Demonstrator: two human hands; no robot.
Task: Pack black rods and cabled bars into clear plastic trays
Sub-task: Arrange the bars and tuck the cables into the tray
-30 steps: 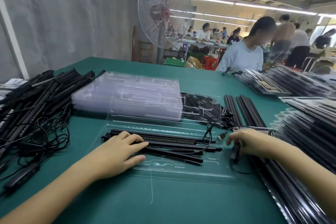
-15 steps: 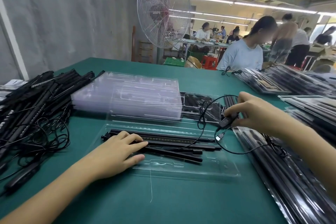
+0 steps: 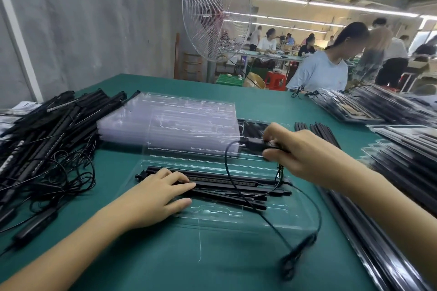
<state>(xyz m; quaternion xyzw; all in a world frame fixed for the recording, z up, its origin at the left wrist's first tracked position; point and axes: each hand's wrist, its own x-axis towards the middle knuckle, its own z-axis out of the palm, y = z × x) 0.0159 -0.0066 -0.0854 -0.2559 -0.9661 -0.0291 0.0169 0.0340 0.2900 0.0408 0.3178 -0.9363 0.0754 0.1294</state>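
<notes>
A clear plastic tray lies on the green table in front of me. Several black rods lie in it, lengthwise left to right. My left hand rests flat on the rods' left end, fingers spread. My right hand hovers above the tray's far right corner, pinching a black cable. The cable loops down over the rods and ends in a blurred black plug near the tray's front right.
A stack of empty clear trays sits behind the tray. A heap of black cabled bars fills the left. Loose rods and packed trays line the right. A fan and seated workers are beyond the table.
My right hand rose from the table's right side with the cable and moved left over the tray's far corner. The cable's plug end swung toward the front right. My left hand stayed put.
</notes>
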